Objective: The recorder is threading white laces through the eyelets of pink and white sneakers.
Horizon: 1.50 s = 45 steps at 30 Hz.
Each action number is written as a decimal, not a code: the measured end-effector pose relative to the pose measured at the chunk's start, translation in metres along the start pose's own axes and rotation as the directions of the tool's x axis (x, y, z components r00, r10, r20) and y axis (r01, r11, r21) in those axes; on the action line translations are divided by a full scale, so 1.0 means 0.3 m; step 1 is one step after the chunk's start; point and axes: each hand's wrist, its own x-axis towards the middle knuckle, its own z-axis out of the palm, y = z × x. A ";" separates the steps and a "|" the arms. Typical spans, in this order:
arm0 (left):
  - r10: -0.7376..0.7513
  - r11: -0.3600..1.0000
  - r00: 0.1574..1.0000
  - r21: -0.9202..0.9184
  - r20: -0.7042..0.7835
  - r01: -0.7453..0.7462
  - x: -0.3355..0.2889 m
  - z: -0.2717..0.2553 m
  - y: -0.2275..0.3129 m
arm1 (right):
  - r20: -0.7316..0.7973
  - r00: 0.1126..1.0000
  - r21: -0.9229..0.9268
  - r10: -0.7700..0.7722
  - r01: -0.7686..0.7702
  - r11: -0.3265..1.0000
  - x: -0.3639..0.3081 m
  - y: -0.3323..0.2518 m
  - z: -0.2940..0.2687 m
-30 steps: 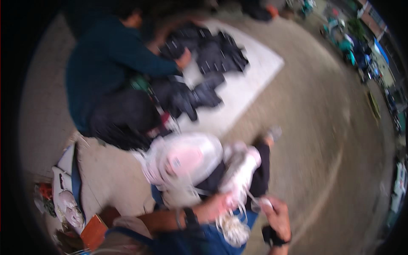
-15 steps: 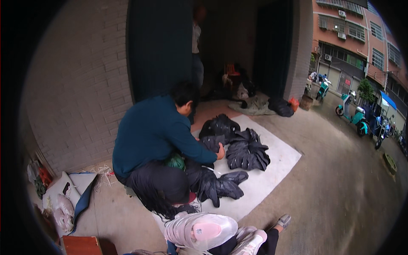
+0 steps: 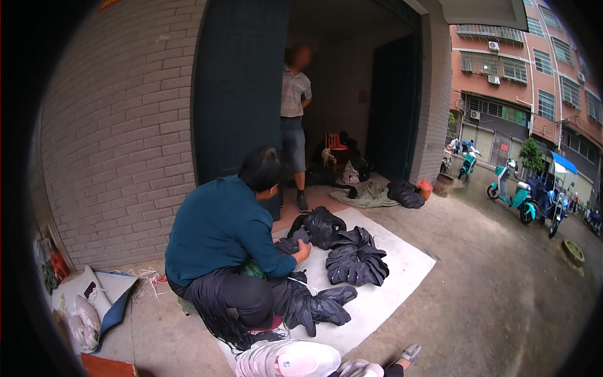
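Note:
Neither of my hands shows in the head view. At the lower edge, nearest to me, lie pale pink and grey shoe-shaped pieces, bundled with soles showing; what holds them up is hidden. Ahead, a co-worker in a teal top squats by a white sheet, both hands on a dark shoe-like piece. Fanned black bundles of similar pieces lie on the sheet, another black bundle behind, and a looser one closer to me. Black cords hang over the co-worker's lap.
A second person stands in the doorway beside a dark door. At left lie a folded grey-blue sheet and a brown board. A grey shoe is at lower right. Scooters stand farther off.
My view has tilted upward, so the scene sits lower and more of the doorway person shows. The pink shoe pieces have sunk toward the lower edge. The co-worker still handles the dark piece.

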 end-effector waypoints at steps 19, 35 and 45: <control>0.034 0.999 0.999 0.015 0.009 -0.034 0.010 0.003 -0.005 | -0.096 0.993 0.131 -0.074 0.087 0.988 -0.001 0.104 0.042; -0.084 0.985 0.996 -0.153 0.005 0.084 0.008 -0.011 0.002 | -0.038 0.997 -0.145 -0.067 0.061 0.988 -0.036 -0.021 -0.016; -0.052 0.995 0.994 -0.093 -0.097 0.043 0.005 0.024 0.002 | -0.066 0.998 -0.048 -0.018 0.015 0.999 -0.005 0.094 0.000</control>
